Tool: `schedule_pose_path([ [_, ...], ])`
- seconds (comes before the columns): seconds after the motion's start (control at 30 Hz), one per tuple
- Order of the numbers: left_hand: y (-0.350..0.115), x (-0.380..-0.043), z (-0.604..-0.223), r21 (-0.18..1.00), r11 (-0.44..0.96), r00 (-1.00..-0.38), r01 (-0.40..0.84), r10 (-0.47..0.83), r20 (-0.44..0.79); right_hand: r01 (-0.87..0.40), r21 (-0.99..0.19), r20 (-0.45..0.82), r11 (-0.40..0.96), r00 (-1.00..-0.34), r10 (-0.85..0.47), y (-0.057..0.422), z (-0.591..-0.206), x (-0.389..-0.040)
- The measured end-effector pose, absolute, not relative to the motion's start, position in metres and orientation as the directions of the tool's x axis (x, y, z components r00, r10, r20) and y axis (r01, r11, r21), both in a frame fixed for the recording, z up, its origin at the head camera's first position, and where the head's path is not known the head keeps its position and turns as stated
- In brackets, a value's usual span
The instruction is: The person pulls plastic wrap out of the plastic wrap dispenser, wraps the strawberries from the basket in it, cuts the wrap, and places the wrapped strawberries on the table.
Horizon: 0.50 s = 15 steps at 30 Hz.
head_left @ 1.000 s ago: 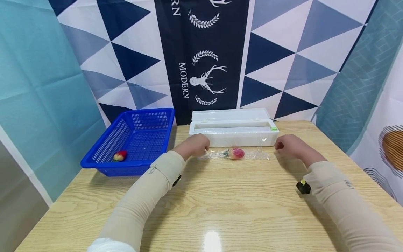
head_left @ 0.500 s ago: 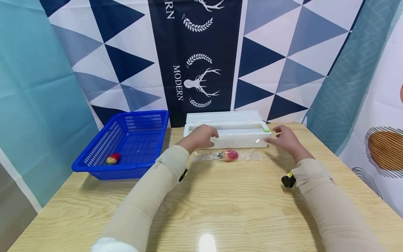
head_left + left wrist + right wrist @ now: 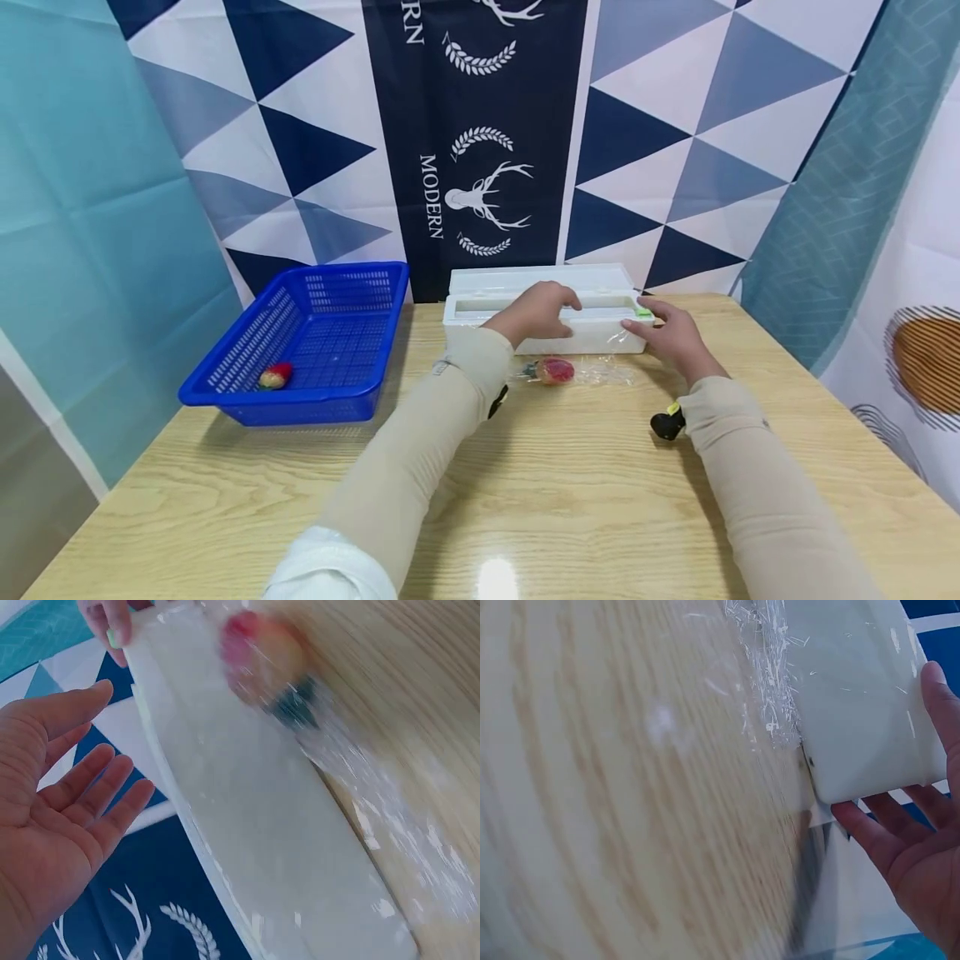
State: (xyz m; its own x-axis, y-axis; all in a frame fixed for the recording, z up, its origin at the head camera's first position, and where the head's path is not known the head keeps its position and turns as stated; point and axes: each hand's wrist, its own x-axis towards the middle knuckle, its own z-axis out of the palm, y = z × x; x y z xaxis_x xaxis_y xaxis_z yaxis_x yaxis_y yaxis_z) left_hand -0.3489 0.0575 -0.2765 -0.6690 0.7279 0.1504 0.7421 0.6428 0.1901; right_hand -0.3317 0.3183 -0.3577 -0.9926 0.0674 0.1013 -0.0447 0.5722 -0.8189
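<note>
A long white cling film dispenser (image 3: 592, 340) lies at the back of the table, its lid raised. My right hand (image 3: 675, 335) holds its right end, thumb on the front side and fingers round the end beside a green piece (image 3: 643, 312). In the left wrist view my left hand (image 3: 71, 810) hovers beside the dispenser with fingers spread and loosely bent, nothing in them. Just in front of the dispenser lies a red and yellow strawberry (image 3: 557, 371) with green leaves, wrapped in clear cling film (image 3: 607, 372) whose loose ends stretch out to both sides.
On the left stands a blue plastic basket (image 3: 300, 396) with one strawberry (image 3: 276, 375) inside. The wooden table (image 3: 600, 483) ends at a patterned cloth backdrop (image 3: 637, 150) right behind the dispenser.
Both hands have moved from the ends of the wrapped strawberry up to the dispenser. The left hand has shifted right over it; the right has taken hold of its right end.
</note>
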Motion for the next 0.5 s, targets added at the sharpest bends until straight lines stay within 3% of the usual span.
schedule_pose_path([
  [0.27,0.109,-0.349,-0.272,0.135,0.665,-0.679,0.734,0.721,0.138,-0.024,-0.841,0.106,0.540,-0.987,0.122,0.315,-0.358,-0.331],
  [0.4,0.145,-0.339,-0.278,0.028,0.703,-0.701,0.711,0.705,0.112,-0.056,-0.835,0.150,0.547,-0.980,0.128,0.316,-0.360,-0.330],
  [0.5,0.168,-0.330,-0.285,-0.048,0.704,-0.698,0.708,0.709,0.095,-0.115,-0.771,0.237,0.627,-0.965,0.114,0.317,-0.363,-0.330],
])
